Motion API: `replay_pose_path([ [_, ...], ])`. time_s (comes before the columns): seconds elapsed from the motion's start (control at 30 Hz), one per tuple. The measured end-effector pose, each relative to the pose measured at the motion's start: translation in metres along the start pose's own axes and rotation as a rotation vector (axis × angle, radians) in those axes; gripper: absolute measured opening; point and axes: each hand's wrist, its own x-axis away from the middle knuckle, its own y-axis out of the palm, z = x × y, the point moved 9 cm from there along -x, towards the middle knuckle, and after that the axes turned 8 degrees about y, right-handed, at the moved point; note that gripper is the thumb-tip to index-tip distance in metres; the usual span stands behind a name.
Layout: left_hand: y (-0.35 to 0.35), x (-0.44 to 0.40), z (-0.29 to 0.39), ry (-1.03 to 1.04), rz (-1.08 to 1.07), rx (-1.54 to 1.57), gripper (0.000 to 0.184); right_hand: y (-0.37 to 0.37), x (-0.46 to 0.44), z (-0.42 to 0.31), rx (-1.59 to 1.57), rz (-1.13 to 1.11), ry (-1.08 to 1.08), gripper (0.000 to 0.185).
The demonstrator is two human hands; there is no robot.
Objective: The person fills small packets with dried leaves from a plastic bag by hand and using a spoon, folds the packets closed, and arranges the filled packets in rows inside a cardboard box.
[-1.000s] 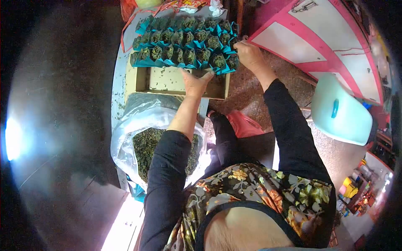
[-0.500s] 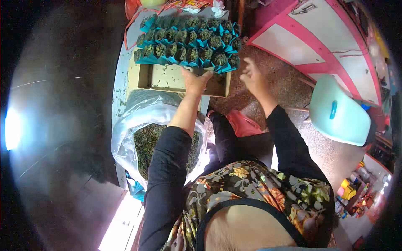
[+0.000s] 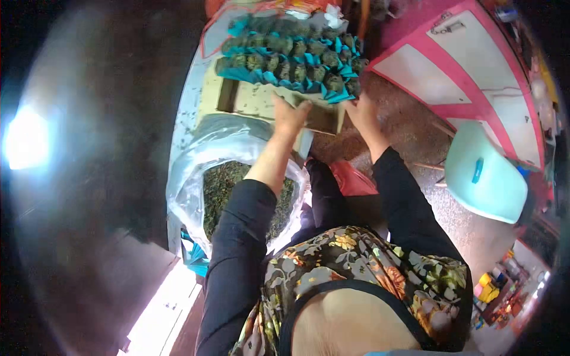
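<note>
Head: leaves (image 3: 285,70) in blue pouches (image 3: 270,78)

No readable text, labels or numbers anywhere.

Pale table (image 3: 183,133) under a shallow box (image 3: 252,101) and loose dark crumbs (image 3: 192,111).

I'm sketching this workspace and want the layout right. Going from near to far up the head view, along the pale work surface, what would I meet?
Clear plastic bag → open shallow box → rows of blue-wrapped bundles → crumpled white piece. The hands overlap others, so I left them out.
</note>
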Motion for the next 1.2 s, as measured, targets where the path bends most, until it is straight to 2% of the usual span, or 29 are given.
replay_pose_path([
  [0.03, -0.013, 0.011, 0.015, 0.036, -0.001, 0.078, 0.098, 0.006, -0.003, -0.002, 0.051, -0.129, 0.071, 0.045],
  [0.07, -0.018, 0.017, 0.017, 0.068, -0.014, 0.079, 0.097, -0.001, 0.0, -0.01, 0.031, -0.068, 0.007, 0.045],
  [0.1, -0.026, 0.029, 0.026, 0.008, -0.063, 0.121, 0.096, -0.006, 0.005, -0.015, 0.012, -0.008, -0.057, 0.046],
  [0.13, -0.037, 0.047, 0.039, -0.051, -0.11, 0.166, 0.095, -0.018, 0.012, -0.029, -0.129, 0.033, -0.157, 0.038],
  [0.17, -0.052, 0.064, 0.05, -0.031, -0.106, 0.064, 0.087, -0.025, 0.018, -0.033, -0.138, 0.032, -0.183, 0.038],
  [0.23, -0.081, 0.114, 0.079, 0.015, -0.145, 0.392, 0.086, -0.03, 0.035, -0.025, 0.015, 0.001, -0.083, 0.036],
  [0.3, -0.124, 0.169, 0.083, 0.04, -0.217, 0.115, 0.085, -0.032, 0.069, -0.031, 0.016, -0.05, -0.123, 0.033],
  [0.37, -0.166, 0.227, 0.063, 0.03, -0.119, 0.247, 0.084, -0.029, 0.109, -0.052, -0.012, -0.181, -0.206, 0.028],
  [0.43, -0.203, 0.286, 0.018, -0.064, -0.058, 0.276, 0.071, -0.014, 0.168, -0.104, -0.07, -0.346, -0.387, 0.025],
  [0.5, -0.236, 0.35, -0.031, -0.248, 0.138, 0.45, 0.058, 0.015, 0.23, -0.147, -0.023, -0.571, -0.569, 0.022],
  [0.53, -0.252, 0.38, -0.054, -0.263, 0.24, 0.464, 0.056, 0.034, 0.261, -0.161, 0.052, -0.719, -0.622, 0.021],
  [0.6, -0.273, 0.441, -0.09, -0.322, 0.467, 0.555, 0.048, 0.07, 0.321, -0.192, -0.007, -0.859, -0.944, 0.019],
  [0.67, -0.286, 0.484, -0.108, -0.371, 0.585, 0.594, 0.045, 0.09, 0.369, -0.225, 0.146, -1.0, -1.044, 0.018],
  [0.7, -0.289, 0.499, -0.114, -0.348, 0.66, 0.617, 0.045, 0.093, 0.392, -0.24, 0.115, -1.012, -1.172, 0.019],
  [0.73, -0.29, 0.517, -0.124, -0.388, 0.727, 0.579, 0.044, 0.096, 0.408, -0.249, 0.104, -1.034, -1.194, 0.018],
  [0.77, -0.29, 0.534, -0.139, -0.305, 0.811, 0.542, 0.042, 0.105, 0.42, -0.249, 0.031, -1.06, -1.205, 0.018],
  [0.83, -0.292, 0.554, -0.155, -0.223, 0.871, 0.401, 0.04, 0.119, 0.444, -0.24, 0.143, -1.122, -1.301, 0.018],
  [0.87, -0.293, 0.566, -0.162, -0.226, 0.895, 0.444, 0.038, 0.122, 0.452, -0.234, 0.202, -1.138, -1.319, 0.018],
  [0.97, -0.321, 0.591, -0.15, -0.387, 0.916, 0.307, 0.038, 0.155, 0.467, -0.206, 0.363, -1.205, -1.349, 0.017],
  [1.03, -0.335, 0.594, -0.167, -0.411, 0.93, 0.251, 0.038, 0.178, 0.473, -0.196, 0.427, -1.249, -1.355, 0.018],
  [1.1, -0.362, 0.58, -0.204, -0.477, 0.923, 0.075, 0.036, 0.234, 0.475, -0.183, 0.503, -1.318, -1.335, 0.019],
  [1.13, -0.356, 0.587, -0.121, -0.401, 0.91, -0.075, 0.035, 0.154, 0.46, -0.188, 0.468, -1.276, -1.338, 0.02],
  [1.2, -0.371, 0.579, -0.125, -0.381, 0.865, -0.397, 0.034, 0.151, 0.454, -0.19, 0.472, -1.211, -1.309, 0.02],
])
